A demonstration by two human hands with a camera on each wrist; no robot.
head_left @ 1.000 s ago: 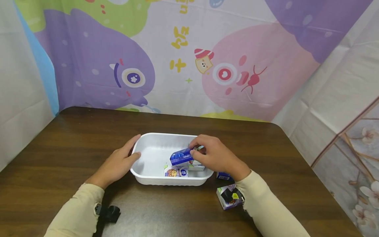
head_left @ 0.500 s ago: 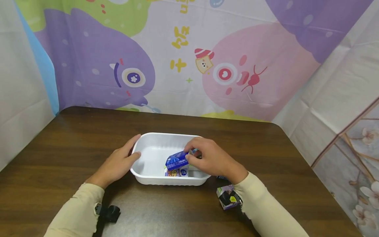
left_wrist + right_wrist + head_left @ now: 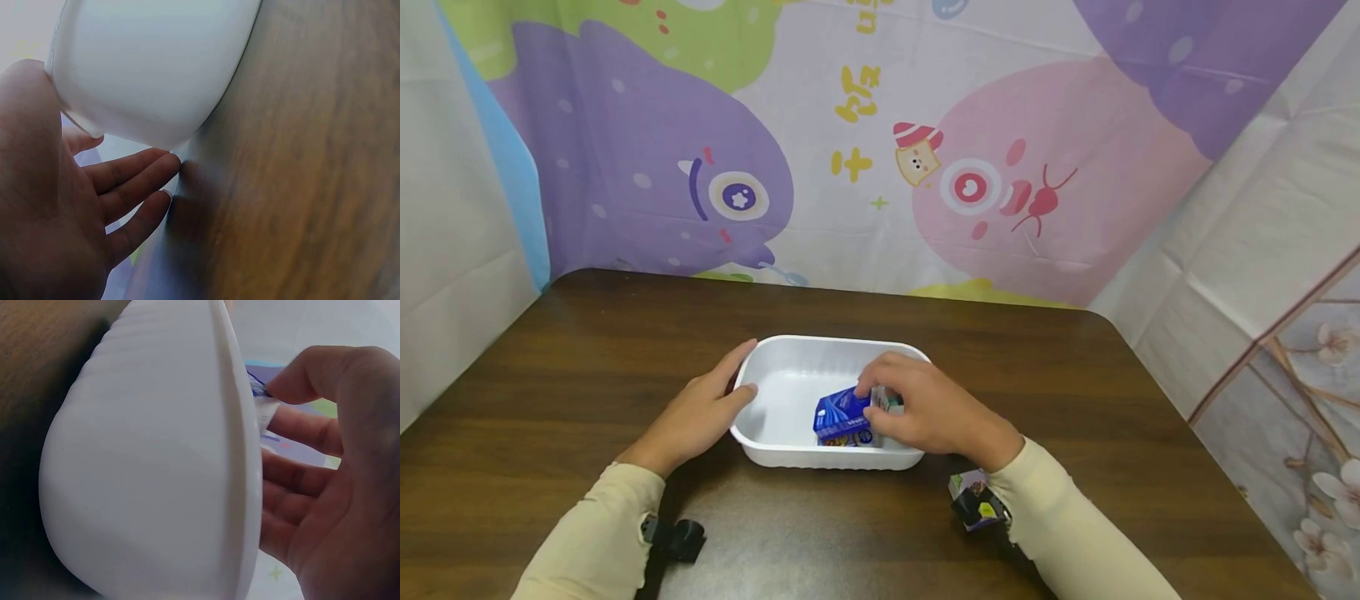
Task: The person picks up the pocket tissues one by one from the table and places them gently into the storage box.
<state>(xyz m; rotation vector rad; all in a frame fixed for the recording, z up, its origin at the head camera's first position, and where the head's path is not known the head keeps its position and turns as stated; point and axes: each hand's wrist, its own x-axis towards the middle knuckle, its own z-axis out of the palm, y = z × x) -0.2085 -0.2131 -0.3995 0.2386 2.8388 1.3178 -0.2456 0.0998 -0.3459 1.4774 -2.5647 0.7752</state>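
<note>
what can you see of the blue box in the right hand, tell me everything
The blue box is small and rectangular, seemingly of glossy card, with lighter curved streaks and pale lettering too small to read surely. The right hand pinches it near its right end, which the fingers partly cover. It sits at a slant within the white tray, over a patterned box that it partly hides; whether those two touch is unclear.

Your cream left sleeve (image 3: 591,537) at eight o'clock, cream right sleeve (image 3: 1075,521) at five, black wrist cameras (image 3: 682,542), one yellow-marked
</note>
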